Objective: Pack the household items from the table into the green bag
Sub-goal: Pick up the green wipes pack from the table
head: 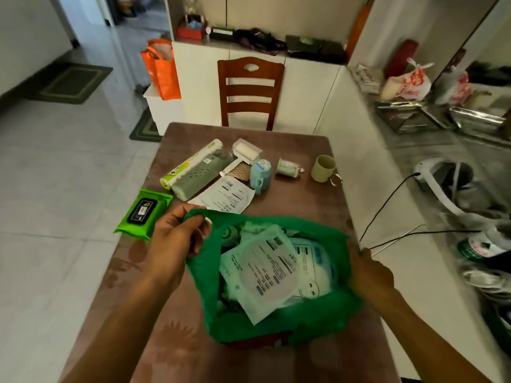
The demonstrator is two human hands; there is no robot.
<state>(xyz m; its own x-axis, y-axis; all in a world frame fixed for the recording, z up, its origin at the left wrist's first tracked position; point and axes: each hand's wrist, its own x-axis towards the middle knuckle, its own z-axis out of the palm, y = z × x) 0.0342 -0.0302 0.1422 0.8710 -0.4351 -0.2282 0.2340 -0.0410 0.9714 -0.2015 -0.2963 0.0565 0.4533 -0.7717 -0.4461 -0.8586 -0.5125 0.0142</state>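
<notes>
- The left hand (177,239) curls its fingers tight around the rim of the green bag (312,324).
- The right hand (370,275) pinches the other side of the rim.
- Both arms reach forward, pulling the bag's mouth wide.
- White packets (265,269) lie inside, between the hands.
- Past the left hand sit a wipes pack (143,212) and a grey case (201,175) on the table (301,200).

Home dining area: wooden chair (250,91) at a brown table (304,205), white cabinets (201,78) cluttered on top, tiled floor (69,175) with doormats (73,82), orange shopping bag (161,70), shoes (486,283) on floor.
</notes>
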